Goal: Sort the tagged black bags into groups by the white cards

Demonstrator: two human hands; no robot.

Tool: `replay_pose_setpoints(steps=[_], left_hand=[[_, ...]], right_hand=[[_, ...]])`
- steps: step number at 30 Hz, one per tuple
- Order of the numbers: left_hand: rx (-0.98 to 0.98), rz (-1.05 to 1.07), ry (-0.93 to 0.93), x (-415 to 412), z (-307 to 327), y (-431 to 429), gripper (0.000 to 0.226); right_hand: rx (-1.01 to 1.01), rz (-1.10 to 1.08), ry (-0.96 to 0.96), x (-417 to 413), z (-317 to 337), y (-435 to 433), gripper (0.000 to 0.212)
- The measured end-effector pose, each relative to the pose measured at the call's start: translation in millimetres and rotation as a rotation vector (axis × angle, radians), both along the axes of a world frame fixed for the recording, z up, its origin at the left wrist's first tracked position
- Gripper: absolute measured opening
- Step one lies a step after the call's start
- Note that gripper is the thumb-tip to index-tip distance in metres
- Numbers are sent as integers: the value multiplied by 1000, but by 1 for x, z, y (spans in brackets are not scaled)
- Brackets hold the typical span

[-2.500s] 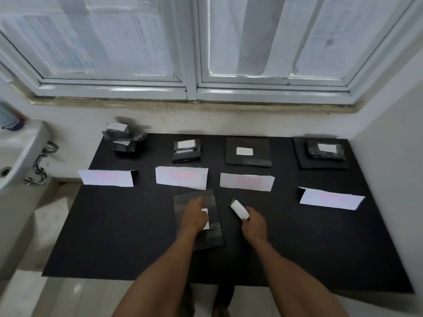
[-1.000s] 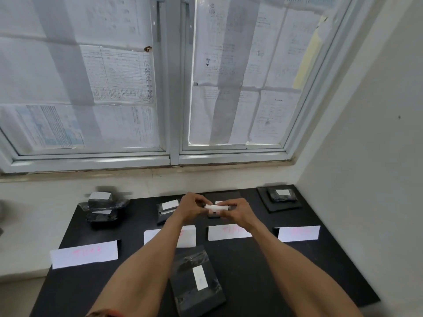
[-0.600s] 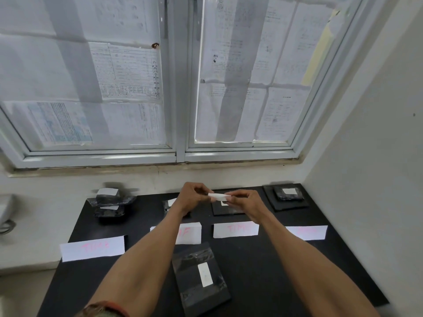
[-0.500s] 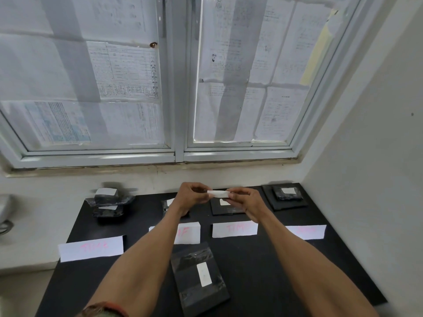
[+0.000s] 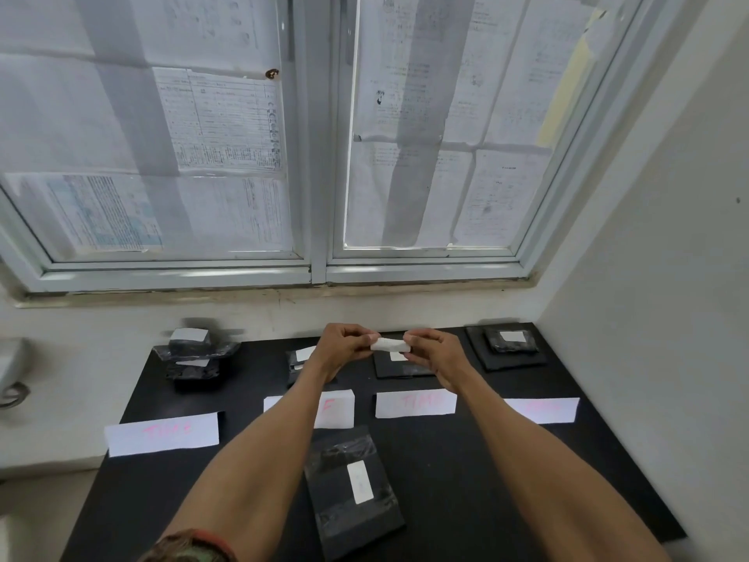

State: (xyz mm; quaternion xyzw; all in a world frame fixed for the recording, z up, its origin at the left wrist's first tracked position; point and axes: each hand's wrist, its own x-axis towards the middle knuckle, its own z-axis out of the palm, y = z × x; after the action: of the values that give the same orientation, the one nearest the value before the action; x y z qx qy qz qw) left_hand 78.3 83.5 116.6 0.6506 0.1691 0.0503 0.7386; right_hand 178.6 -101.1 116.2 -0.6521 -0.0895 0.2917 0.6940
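Note:
My left hand (image 5: pixel 339 346) and my right hand (image 5: pixel 435 350) are raised over the back of the table and pinch a small white tag (image 5: pixel 390 344) between them, one at each end. A tagged black bag (image 5: pixel 352 488) lies flat near the front of the black table (image 5: pixel 466 460). White cards with pink writing stand in a row: far left (image 5: pixel 162 434), centre-left (image 5: pixel 334 407), centre-right (image 5: pixel 415 403) and far right (image 5: pixel 545 409). Behind them sit groups of black bags at the left (image 5: pixel 194 358), behind my left wrist (image 5: pixel 298 361), under my hands (image 5: pixel 399 367) and at the right (image 5: pixel 508 346).
A papered window (image 5: pixel 316 135) runs along the wall behind the table. A white wall (image 5: pixel 656 277) closes the right side. Part of a white sink (image 5: pixel 10 358) shows at the far left edge.
Both hands rose from the table with the white tag and now hold it up between them over the back row; in the last half second they barely moved. My view tilted upward.

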Motion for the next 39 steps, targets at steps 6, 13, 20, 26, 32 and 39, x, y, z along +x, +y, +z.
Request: replay_pose_setpoints(steps=[6,13,20,26,32,39], left_hand=[[26,36,12,6,6,-2,15],[-46,101,-30,26,28,-1,16],[-28,23,-31,29,27,-3,17],[306,-59,-91,30,15,-2,16],[110,-34,6,52,3,-11,23],[0,79,100,108,-15,-16,14]], right_hand=[[-43,14,2,3,3,4,20],[26,-61,-14,19,36,10,12],[-2,-44,-44,16,39,2,13],[-21,-110,-14,18,19,0,12],[-88,-145,-18,43,-4,1,6],[-143,-66,46,98,-18,-1,11]])
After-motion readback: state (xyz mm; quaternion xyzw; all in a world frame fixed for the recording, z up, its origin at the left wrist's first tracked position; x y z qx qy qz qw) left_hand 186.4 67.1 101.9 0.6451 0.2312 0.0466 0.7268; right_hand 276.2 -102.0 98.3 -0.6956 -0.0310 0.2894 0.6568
